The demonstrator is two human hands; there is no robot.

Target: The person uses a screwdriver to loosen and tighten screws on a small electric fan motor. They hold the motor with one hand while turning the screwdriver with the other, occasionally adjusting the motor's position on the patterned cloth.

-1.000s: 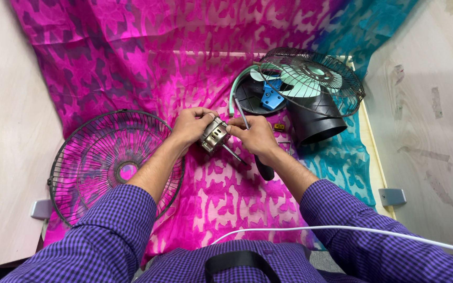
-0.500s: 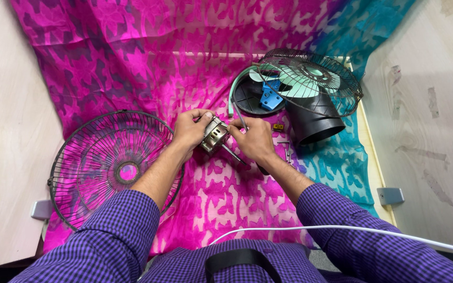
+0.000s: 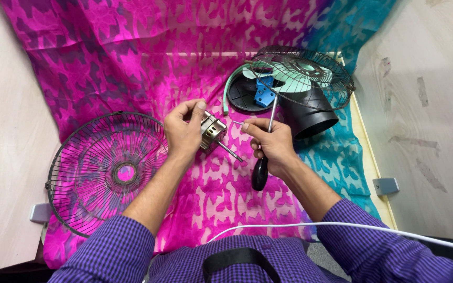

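Note:
My left hand [image 3: 183, 131] grips a small silver fan motor [image 3: 212, 132] with a thin shaft [image 3: 230, 152] sticking out toward me. My right hand [image 3: 272, 144] is just right of the motor. It holds a screwdriver [image 3: 262, 163] with a black handle, its metal shank pointing up and away, and pinches a small thin screw [image 3: 237, 122] between thumb and finger near the motor. Both hands hover over a pink patterned cloth [image 3: 132, 57].
A round wire fan guard [image 3: 106, 170] lies flat at the left. Behind my right hand sit a second wire guard [image 3: 310, 71] with green blades, a blue plastic part [image 3: 263, 94] and a black fan housing [image 3: 308, 115]. A white cable [image 3: 342, 226] crosses near my lap.
My right hand has drawn a little away from the motor and now holds a small screw at its fingertips. The left hand keeps the motor in about the same place.

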